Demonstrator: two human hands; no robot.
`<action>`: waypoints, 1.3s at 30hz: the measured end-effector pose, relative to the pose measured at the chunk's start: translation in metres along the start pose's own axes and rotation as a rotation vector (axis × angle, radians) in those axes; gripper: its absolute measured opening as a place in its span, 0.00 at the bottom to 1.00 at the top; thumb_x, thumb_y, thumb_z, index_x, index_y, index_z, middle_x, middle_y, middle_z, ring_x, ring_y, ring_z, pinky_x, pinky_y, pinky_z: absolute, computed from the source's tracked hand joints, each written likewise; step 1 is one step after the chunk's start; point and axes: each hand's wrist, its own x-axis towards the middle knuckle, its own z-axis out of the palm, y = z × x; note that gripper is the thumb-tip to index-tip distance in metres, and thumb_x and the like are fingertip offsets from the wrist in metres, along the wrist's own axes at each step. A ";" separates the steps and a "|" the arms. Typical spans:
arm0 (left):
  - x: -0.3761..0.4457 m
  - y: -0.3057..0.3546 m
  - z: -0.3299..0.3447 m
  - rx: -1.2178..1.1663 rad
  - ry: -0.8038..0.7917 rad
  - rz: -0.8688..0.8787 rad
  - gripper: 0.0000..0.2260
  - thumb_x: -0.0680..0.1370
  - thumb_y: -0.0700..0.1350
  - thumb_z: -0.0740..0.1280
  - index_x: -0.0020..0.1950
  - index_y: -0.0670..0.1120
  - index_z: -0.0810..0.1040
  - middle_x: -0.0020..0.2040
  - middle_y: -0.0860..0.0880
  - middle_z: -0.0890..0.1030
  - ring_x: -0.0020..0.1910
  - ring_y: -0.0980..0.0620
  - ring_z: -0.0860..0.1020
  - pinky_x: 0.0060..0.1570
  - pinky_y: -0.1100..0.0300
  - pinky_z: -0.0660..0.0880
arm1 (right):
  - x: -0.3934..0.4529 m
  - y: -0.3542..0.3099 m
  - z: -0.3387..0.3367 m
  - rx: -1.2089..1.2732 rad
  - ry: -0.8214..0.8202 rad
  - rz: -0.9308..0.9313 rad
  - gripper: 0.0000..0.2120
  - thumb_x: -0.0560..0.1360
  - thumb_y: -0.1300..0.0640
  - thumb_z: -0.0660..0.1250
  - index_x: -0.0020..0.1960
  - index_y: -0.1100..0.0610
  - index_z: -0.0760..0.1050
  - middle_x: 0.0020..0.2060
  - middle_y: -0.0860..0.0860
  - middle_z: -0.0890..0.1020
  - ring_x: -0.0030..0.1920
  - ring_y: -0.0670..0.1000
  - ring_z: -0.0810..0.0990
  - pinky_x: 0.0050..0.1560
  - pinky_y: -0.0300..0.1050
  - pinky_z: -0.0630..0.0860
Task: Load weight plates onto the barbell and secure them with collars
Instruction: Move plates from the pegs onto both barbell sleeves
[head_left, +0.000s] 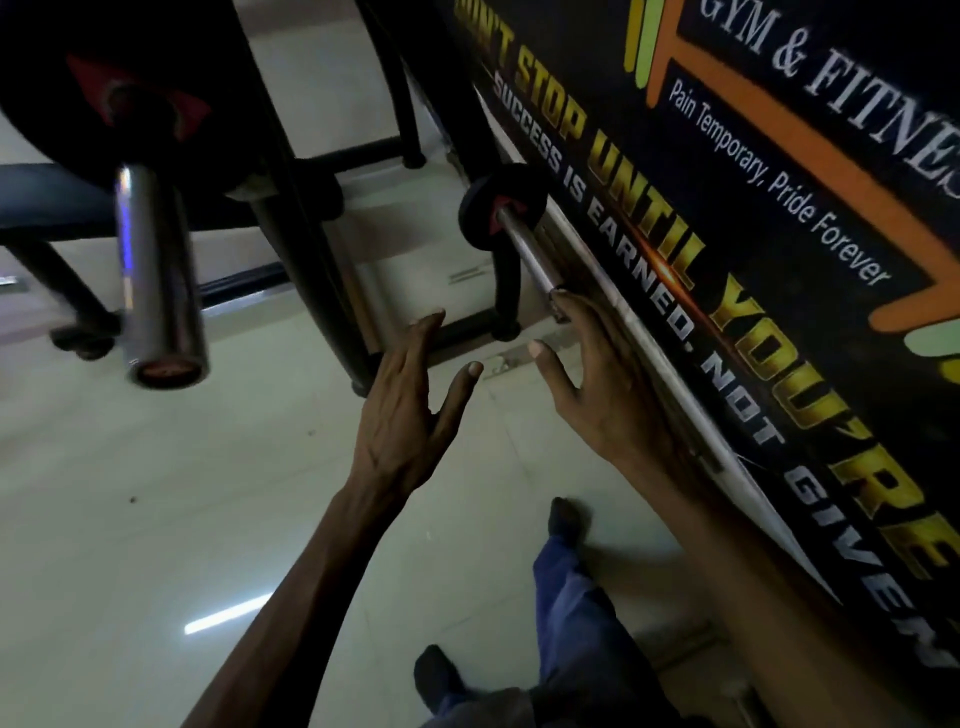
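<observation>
A chrome barbell sleeve (158, 270) juts toward me at the upper left, with a large black plate (72, 93) on it behind a red collar (176, 111). Further back, a small black plate (493, 197) with a red hub sits on a thinner chrome bar (524, 247) that leans along the wall. My right hand (592, 379) reaches out with straight fingers, its fingertips touching that thin bar's near end. My left hand (410, 395) hovers open beside it, holding nothing.
A black banner (727, 234) with yellow and white lettering covers the wall on the right. Black rack legs (311, 249) and a bench frame stand on the pale tiled floor (156, 519). My legs and dark shoes (566, 519) show at the bottom.
</observation>
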 end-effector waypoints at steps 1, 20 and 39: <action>0.008 -0.001 0.006 0.013 -0.003 0.004 0.29 0.83 0.61 0.62 0.81 0.51 0.61 0.77 0.50 0.69 0.75 0.51 0.70 0.67 0.46 0.76 | 0.005 0.006 0.000 -0.002 -0.002 -0.002 0.29 0.83 0.41 0.62 0.79 0.54 0.64 0.77 0.53 0.70 0.77 0.49 0.68 0.73 0.41 0.69; 0.296 -0.083 0.211 0.195 -0.167 -0.217 0.33 0.83 0.62 0.60 0.83 0.47 0.57 0.81 0.47 0.64 0.80 0.47 0.64 0.74 0.45 0.69 | 0.275 0.243 0.075 -0.031 -0.234 -0.051 0.24 0.82 0.49 0.66 0.75 0.56 0.71 0.71 0.53 0.77 0.71 0.51 0.74 0.69 0.38 0.70; 0.448 -0.218 0.291 -0.003 0.009 -0.114 0.14 0.81 0.45 0.71 0.61 0.37 0.75 0.53 0.42 0.81 0.49 0.54 0.77 0.51 0.65 0.76 | 0.476 0.355 0.229 0.187 -0.341 0.026 0.22 0.83 0.51 0.66 0.74 0.57 0.70 0.69 0.55 0.76 0.70 0.55 0.74 0.69 0.55 0.73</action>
